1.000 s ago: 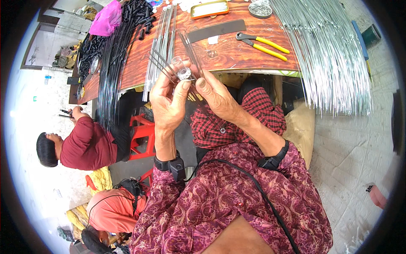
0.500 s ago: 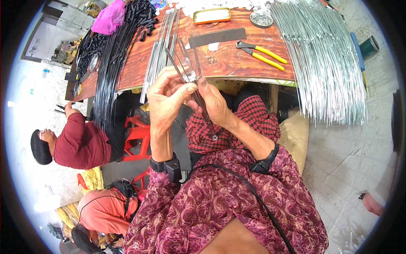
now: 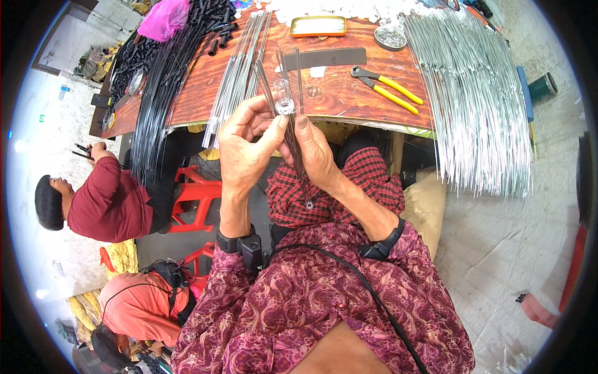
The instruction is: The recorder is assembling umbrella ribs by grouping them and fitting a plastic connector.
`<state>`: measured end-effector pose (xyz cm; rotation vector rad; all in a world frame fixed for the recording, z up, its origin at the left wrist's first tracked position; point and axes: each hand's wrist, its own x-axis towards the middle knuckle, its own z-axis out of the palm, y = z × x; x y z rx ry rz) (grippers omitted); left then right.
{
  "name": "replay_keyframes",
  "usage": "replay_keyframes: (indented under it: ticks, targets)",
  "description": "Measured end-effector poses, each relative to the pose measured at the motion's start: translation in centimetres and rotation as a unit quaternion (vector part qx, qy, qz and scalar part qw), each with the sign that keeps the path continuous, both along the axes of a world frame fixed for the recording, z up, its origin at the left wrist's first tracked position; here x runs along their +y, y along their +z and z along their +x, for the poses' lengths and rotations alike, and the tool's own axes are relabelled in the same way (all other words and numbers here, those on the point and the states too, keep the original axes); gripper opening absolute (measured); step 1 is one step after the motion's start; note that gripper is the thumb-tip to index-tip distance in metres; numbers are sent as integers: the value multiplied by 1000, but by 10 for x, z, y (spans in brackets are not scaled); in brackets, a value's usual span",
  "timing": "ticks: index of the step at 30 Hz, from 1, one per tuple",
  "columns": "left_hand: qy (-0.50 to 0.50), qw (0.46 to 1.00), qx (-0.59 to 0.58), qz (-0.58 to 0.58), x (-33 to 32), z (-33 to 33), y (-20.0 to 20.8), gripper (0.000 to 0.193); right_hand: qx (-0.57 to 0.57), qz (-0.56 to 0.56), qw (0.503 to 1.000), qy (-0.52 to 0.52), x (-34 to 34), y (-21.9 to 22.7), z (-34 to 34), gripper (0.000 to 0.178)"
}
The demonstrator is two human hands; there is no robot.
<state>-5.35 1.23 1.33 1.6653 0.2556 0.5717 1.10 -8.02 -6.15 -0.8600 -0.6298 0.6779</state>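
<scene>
Above my lap, just off the table's front edge, both my hands hold a bundle of thin dark metal ribs [image 3: 301,167] that looks like a small umbrella frame. At its upper part sits a clear plastic hub [image 3: 285,106], with several ribs fanned upward around it. My left hand [image 3: 248,136] is closed, its thumb and fingers pinching close to the hub. From the other side my right hand [image 3: 314,153] grips the ribs, its thumb beside the hub. Below the hands the ribs narrow to a small round end. Some fingertips are hidden behind the bundle.
On the wooden table [image 3: 336,93] lie yellow-handled pliers [image 3: 387,87], a dark flat strip [image 3: 324,59], a yellow-rimmed tin [image 3: 317,26] and a round dish [image 3: 390,37]. Silver rods [image 3: 473,106] overhang at right, black rods [image 3: 159,112] at left. Two people sit to the left.
The hub has tilted more upright between my fingers, and a clear tube above it shows plainly. Both hands keep their grip. The whole view has shifted slightly.
</scene>
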Motion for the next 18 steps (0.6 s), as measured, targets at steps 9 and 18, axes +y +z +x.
replay_keyframes:
  ticks: [9,18]
  targets:
    - [-42,994,58,78,-10,7,-7,38,14,-15,998,67,-3,1,9,56]
    - [-57,990,-16,131,-8,19,-25,31,16,-64,995,76,-10,-8,23,59]
